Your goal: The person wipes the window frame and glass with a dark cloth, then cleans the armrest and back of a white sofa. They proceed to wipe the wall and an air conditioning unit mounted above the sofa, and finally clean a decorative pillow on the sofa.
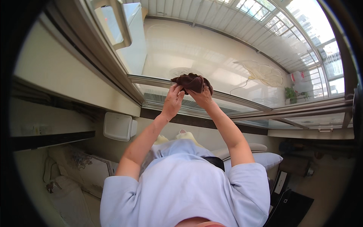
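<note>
A bunched dark brown cloth is held up in front of the glass of a framed sliding door. My left hand is at the cloth's lower left edge, its fingertips gripping the fabric. On the right side, my right hand holds the cloth from below, and its folds hide some of the fingers. Both arms reach forward, away from my body, and the hands are close together but apart.
A white lidded bin stands at left near the door. Beyond the glass are a white cabinet-like appliance, a potted plant and a barred window. A light pillow lies at my right, above a black case.
</note>
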`<state>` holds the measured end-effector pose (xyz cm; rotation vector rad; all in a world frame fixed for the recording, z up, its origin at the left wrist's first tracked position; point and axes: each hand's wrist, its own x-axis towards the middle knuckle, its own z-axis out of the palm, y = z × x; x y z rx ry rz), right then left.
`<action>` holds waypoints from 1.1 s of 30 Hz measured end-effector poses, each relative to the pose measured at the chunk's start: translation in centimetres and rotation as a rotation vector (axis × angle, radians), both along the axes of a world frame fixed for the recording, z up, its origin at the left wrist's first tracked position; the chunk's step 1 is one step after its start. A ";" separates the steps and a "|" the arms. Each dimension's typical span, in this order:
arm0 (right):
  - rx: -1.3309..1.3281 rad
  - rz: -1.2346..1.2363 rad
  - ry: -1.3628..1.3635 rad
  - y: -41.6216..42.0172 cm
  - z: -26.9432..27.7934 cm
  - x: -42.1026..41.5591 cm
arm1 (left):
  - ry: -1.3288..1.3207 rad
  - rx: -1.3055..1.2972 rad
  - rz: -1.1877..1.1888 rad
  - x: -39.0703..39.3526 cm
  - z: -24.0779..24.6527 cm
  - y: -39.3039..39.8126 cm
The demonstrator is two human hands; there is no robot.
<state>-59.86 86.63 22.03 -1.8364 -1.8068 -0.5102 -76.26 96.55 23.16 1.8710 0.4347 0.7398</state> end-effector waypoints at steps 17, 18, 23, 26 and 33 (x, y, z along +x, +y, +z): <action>0.620 -0.876 0.087 -21.3 0.8 14.2 | 0.154 0.160 -0.465 8.5 4.1 -10.2; 0.660 -0.923 0.098 -22.2 1.3 15.0 | 0.166 0.174 -0.473 8.7 4.3 -10.3; 0.850 -1.162 0.378 -27.7 -0.5 19.9 | 0.179 0.224 -0.477 9.2 3.9 -10.7; 0.894 -1.192 0.540 -30.9 -4.2 22.5 | 0.198 0.208 -0.471 9.2 3.8 -10.9; 1.035 -1.245 0.877 -27.3 -9.6 20.4 | 0.210 0.151 -0.438 8.0 2.2 -9.7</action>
